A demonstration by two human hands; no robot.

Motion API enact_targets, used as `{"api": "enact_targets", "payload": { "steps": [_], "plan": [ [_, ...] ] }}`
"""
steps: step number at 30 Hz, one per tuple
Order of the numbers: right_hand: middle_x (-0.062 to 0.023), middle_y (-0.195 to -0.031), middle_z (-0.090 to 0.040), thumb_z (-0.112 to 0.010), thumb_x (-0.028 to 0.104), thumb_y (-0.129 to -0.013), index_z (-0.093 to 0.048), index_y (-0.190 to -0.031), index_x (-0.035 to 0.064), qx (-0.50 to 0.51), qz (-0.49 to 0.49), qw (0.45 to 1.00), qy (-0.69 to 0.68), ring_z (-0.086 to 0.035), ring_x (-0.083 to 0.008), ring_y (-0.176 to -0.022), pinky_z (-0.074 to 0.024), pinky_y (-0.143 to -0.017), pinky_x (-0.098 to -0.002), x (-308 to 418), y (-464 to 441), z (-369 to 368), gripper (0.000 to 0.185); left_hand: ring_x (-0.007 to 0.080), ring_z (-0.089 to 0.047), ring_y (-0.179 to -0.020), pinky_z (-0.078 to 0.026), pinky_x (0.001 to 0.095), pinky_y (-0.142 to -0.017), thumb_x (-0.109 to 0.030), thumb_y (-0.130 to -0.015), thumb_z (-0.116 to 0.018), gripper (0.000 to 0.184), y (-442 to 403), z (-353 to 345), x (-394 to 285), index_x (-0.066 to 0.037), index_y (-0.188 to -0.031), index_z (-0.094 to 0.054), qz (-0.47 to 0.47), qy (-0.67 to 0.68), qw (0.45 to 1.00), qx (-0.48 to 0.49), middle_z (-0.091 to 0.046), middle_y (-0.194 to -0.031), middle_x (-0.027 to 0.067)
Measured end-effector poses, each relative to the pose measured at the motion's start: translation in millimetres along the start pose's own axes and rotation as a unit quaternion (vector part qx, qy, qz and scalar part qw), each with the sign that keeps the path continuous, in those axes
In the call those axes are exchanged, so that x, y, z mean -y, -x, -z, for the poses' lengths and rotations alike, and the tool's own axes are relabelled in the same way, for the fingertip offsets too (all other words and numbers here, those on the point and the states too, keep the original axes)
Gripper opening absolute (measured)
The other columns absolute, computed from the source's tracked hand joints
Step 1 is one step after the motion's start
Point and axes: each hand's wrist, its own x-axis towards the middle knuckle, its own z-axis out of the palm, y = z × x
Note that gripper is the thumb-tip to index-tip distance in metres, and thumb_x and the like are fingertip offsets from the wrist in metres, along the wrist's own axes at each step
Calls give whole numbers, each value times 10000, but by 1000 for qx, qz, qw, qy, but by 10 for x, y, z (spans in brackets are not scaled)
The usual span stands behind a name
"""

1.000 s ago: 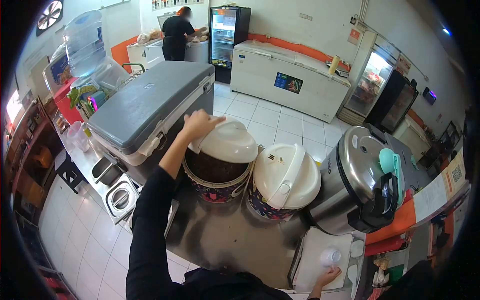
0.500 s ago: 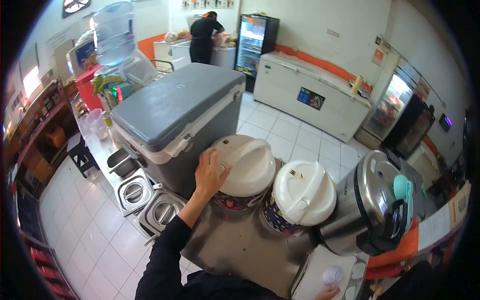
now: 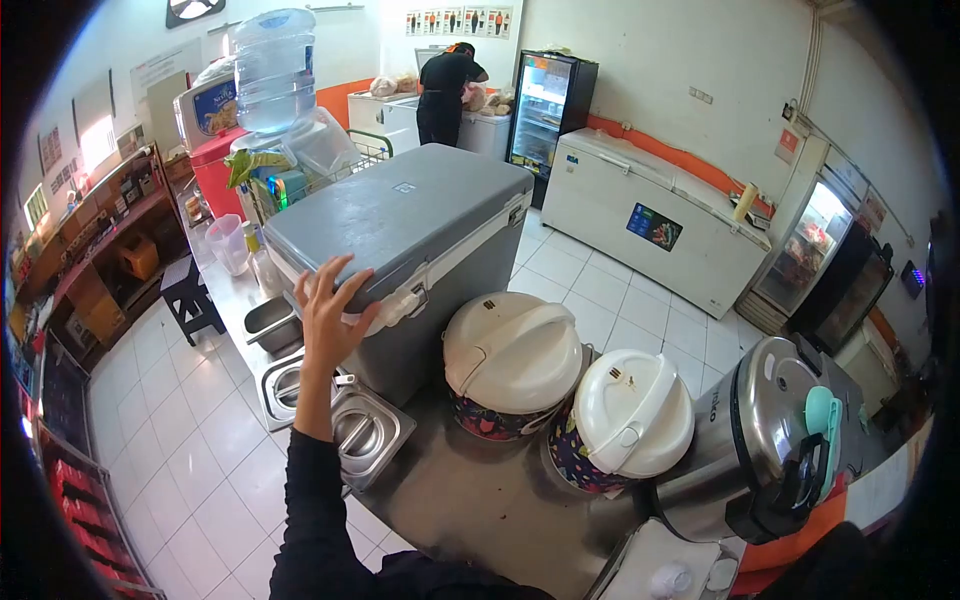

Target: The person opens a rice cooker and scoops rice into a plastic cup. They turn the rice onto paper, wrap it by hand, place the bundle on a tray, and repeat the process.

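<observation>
My left hand (image 3: 330, 312) is raised with fingers spread at the front edge of a large grey cooler box (image 3: 400, 200). Its fingertips lie over the lid's rim, close to a white latch (image 3: 398, 308); I cannot tell how firmly they touch. The lid is down. To the right of the cooler are two white-lidded round food warmers with patterned sides, one nearer the cooler (image 3: 515, 350) and another beside it (image 3: 635, 410). Below my wrist lie lidded steel pans (image 3: 365, 430). My right hand is out of view.
A steel rice cooker (image 3: 715, 440) with a teal scoop (image 3: 822, 415) stands at the right of the steel counter (image 3: 450, 500). A water bottle (image 3: 275, 70) rises behind the cooler. Across the tiled floor are a chest freezer (image 3: 640, 220) and a person in black (image 3: 445, 90).
My left hand has moved from the nearer food warmer's lid leftward to the cooler's lid edge. My right hand, at the bottom edge before, has gone from view. The camera view has shifted.
</observation>
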Motion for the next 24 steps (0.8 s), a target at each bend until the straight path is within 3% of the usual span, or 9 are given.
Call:
{"api": "enact_targets", "payload": {
  "steps": [5,7,8,10,11,12,14,16,24],
  "plan": [
    [-211,-900,-505,-505,-5,-720,-521,-864,-44,58,-91,994,-25,-520,-359,-796,-431,-692,-391,-29,148,57,150,270,-430,-1153,-235,446,-986,-256,-674,-682,460,21,-4,149,-155,-1105,-557,-28,69,994,82,-513,-1166,59],
    [-215,-1001,-506,-553,20,-725,-551,-1038,-6,87,-80,987,-107,-529,-332,-837,-435,-729,-403,-152,173,-13,314,277,-428,-1155,-233,451,-992,-211,-680,-666,436,69,-53,129,-128,-1093,-552,-9,87,994,64,-513,-1157,73],
    [-215,-1001,-506,-553,20,-725,-551,-1038,-6,70,-97,990,-81,-529,-332,-837,-435,-729,-403,-246,238,-55,314,282,-421,-1160,-225,450,-1000,-183,-687,-656,421,105,-118,146,-101,-1085,-548,-17,78,996,43,-512,-1155,82],
    [-192,-922,-467,-472,-64,-742,-465,-940,-60,48,-29,998,-21,-512,-338,-868,-427,-750,-357,-316,162,-27,199,307,-411,-1161,-221,443,-1007,-150,-702,-637,387,146,-220,117,-62,-1067,-544,-17,95,995,-11,-513,-1146,110],
    [-194,-908,-479,-475,-75,-728,-476,-929,-46,69,-102,990,-75,-514,-328,-860,-426,-749,-353,357,32,295,204,329,-403,-1164,-220,443,-1008,-142,-723,-616,360,172,-280,120,-51,-1063,-542,-16,115,993,-37,-515,-1137,125],
    [-187,-907,-468,-468,-80,-728,-461,-906,-54,70,-147,986,-30,-509,-323,-843,-419,-744,-366,407,12,288,180,340,-397,-1167,-218,443,-1007,-134,-744,-596,335,182,-331,95,-39,-1061,-540,-14,126,990,-64,-517,-1138,130],
    [-177,-917,-454,-471,-73,-733,-441,-900,-55,57,-123,990,-31,-507,-329,-834,-419,-731,-371,468,-27,360,171,334,-394,-1168,-234,440,-996,-120,-770,-582,294,199,-396,7,-39,-1050,-542,16,134,985,-107,-520,-1140,125],
    [-156,-852,-430,-460,-46,-717,-427,-830,-38,36,-144,985,-92,-490,-334,-773,-412,-675,-387,757,-108,470,118,326,-395,-1167,-249,433,-990,-97,-790,-560,258,208,-447,-11,-41,-1041,-546,35,133,982,-126,-525,-1133,121],
    [-147,-909,-431,-490,-39,-720,-438,-864,-31,66,-154,982,-93,-503,-322,-814,-427,-693,-374,519,-46,385,154,307,-395,-1172,-269,418,-986,-98,-815,-544,235,243,-532,5,-43,-1044,-547,45,150,975,-160,-521,-1144,107]
  ]
}}
